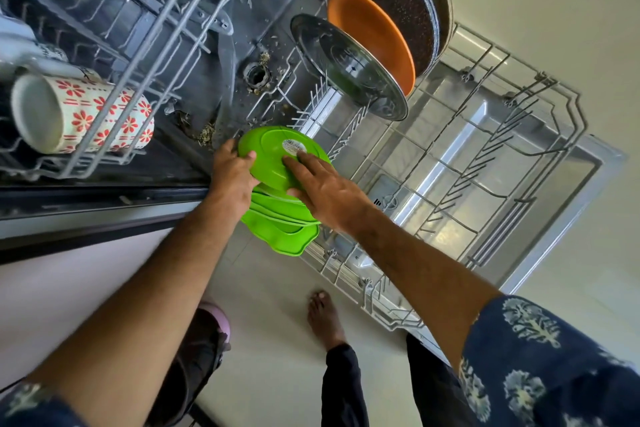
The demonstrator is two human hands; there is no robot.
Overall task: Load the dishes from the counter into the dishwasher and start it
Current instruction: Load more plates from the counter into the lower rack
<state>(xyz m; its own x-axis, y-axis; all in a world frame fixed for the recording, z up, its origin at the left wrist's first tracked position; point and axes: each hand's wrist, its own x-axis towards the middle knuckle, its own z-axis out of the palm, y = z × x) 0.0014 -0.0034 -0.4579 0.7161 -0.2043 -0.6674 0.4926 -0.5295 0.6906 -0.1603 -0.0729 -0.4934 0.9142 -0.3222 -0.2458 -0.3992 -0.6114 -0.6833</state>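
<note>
We're leaning over the open dishwasher, both arms stretched down toward the pulled-out lower rack [485,135]. Our left hand [233,172] grips the green plates [277,218], a small stack held on edge, fingers curled over the rim of the top plate [273,156] at its near-left side. Our right hand [323,189] lies on that same top plate, fingers fairly straight, fingertips pressing on its back just beside a round paper sticker [294,146], thumb hooked under the rim. The stack hangs just above the rack's near-left corner, over the row of upright prongs; we cannot tell whether the lowest plate touches the wire.

At the rack's far-left corner three pieces stand tilted in the prongs: a steel lid [346,69] nearest us, an orange plate [374,35] behind it, then a dark speckled pan [398,3] at the back. The rest of the rack, toward its right edge, shows bare wire over the steel door.

Up on the left, the upper rack [166,28] is slid out, and a mug with red flowers [86,114] lies on its side at its near edge. Bits of food debris dot the tub floor around the drain [257,75]. Below us, a bare foot [325,315] stands on the pale floor [277,374].
</note>
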